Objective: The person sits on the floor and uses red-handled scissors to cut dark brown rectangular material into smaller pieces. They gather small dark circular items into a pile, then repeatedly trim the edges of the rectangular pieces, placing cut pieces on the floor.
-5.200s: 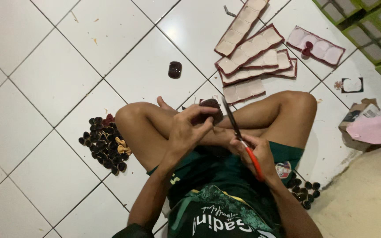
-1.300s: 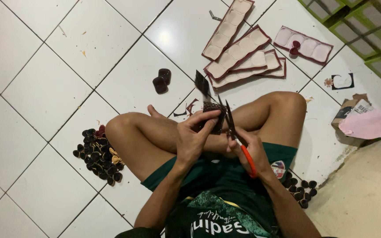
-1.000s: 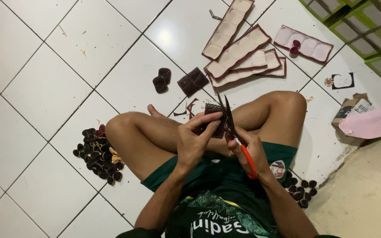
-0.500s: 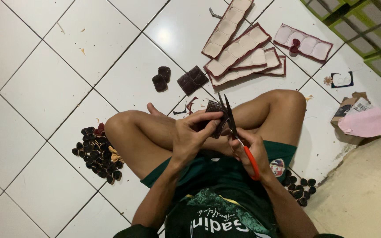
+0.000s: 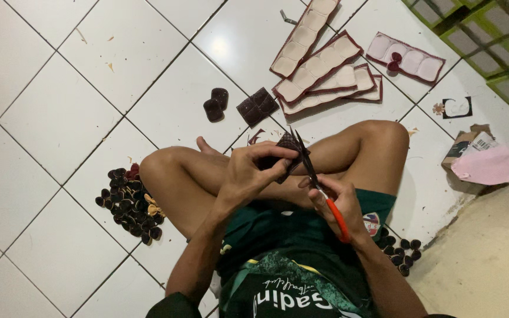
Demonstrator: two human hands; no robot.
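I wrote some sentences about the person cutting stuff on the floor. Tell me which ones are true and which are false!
1. The right hand holds orange-handled scissors. True.
2. The left hand is empty. False: it pinches a small dark maroon textured piece at the scissor blades.
3. A heap of small dark cut-out pieces lies on the white tiled floor beside the person's left knee. True.
4. The long maroon-edged strips with pale oval holes rest on the person's lap. False: they lie on the floor beyond the knees.
5. A square dark maroon piece lies on the floor near two small dark rounded pieces. True.
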